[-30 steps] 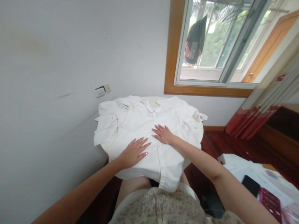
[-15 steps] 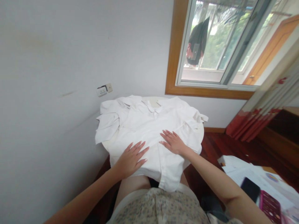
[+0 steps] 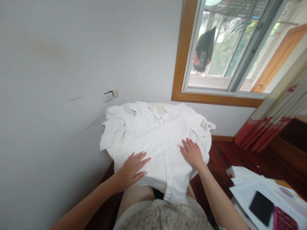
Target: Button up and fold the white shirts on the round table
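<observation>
Nearest to the person's body, beyond a beige, dark-flecked cloth top (image 3: 163, 215), the hem of a white, collared, button-front cloth shirt (image 3: 153, 137) droops over the near edge of a round, cream-coloured counter (image 3: 160, 108). The left hand (image 3: 131, 169) rests palm down on the shirt's lower part, its fingers spread apart and gripping nothing that I can see. A little farther out, the right hand (image 3: 192, 154) lies flat on the other side of the button strip (image 3: 168, 172), fingers stretched and slightly parted, likewise holding nothing visible.

As I judge it, the spreading is largely done: the shirt covers most of the counter, front side up, with its collar (image 3: 163, 118) at the far end and its body fairly flat. What remains uneven is the rumpled sleeve (image 3: 112, 127) at the person's left, the bunched cloth at the right, a few shallow ridges across the middle and that hanging hem. No part looks folded into a neat shape.

Off to the right are loose white papers (image 3: 247, 190) with a black, rectangular phone (image 3: 261, 207) on them. Farthest away, a white wall socket (image 3: 108, 97) sits behind the counter, left of a wood-framed sliding window (image 3: 219, 99).
</observation>
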A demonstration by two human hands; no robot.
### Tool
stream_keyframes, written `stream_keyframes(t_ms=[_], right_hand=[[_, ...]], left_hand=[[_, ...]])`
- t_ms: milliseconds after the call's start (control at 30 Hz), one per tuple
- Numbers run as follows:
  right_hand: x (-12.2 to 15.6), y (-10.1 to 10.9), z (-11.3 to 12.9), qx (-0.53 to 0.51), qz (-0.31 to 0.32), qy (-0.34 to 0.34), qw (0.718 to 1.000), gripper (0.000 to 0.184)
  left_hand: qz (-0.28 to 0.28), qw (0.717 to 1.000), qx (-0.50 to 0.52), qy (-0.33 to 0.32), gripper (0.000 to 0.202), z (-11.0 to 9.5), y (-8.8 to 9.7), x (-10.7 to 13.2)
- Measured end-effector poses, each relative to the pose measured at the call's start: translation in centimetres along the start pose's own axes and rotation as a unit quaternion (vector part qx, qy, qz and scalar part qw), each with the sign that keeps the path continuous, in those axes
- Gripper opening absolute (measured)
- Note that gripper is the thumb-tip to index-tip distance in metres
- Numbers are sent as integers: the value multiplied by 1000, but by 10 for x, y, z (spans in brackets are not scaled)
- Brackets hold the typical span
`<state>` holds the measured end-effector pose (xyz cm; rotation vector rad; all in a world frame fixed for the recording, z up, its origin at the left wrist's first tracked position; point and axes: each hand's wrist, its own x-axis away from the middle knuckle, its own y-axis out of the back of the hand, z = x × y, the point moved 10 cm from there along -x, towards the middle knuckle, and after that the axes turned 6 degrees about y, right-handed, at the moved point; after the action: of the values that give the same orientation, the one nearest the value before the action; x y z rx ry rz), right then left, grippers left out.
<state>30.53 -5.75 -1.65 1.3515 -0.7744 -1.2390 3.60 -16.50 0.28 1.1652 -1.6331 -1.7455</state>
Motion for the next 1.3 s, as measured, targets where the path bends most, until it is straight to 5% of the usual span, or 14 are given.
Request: stream_keyframes(t_ms=[167, 300, 433, 600, 700, 833, 933, 1033, 1167, 1300], right_hand=[[1, 4, -1, -28, -27, 9, 999, 55], [0, 5, 2, -28, -26, 12, 999, 52], [0, 3, 4, -22, -26, 13, 999, 49], [-4, -2, 0, -18, -5, 11, 1000, 48], [-31, 8, 5, -17, 26, 39, 999, 45], [-110, 33, 34, -15, 11, 101, 995, 43], [-171, 13, 77, -27, 71, 179, 981, 42], [-208, -17, 103, -31, 74, 203, 976, 45], [-221, -54, 105, -40, 64, 186, 980, 46], [-221, -68, 98, -46, 67, 182, 980, 50]], left_hand=[[-6, 996, 68, 51, 42, 33, 26, -36], [-37, 999, 35, -12, 41, 27, 35, -90], [10, 1000, -5, -22, 49, 31, -2, -125], [72, 997, -1, -5, 57, 47, -39, -123], [71, 997, -2, -20, 60, 49, -34, -128], [40, 999, -3, -20, 48, 62, -21, -172], [-27, 999, -23, 38, 43, 92, -19, -214], [-37, 996, -28, 75, 46, 120, -40, -235], [-27, 995, -26, 94, 51, 141, -68, -234], [-54, 991, -32, 121, 51, 151, -71, -229]])
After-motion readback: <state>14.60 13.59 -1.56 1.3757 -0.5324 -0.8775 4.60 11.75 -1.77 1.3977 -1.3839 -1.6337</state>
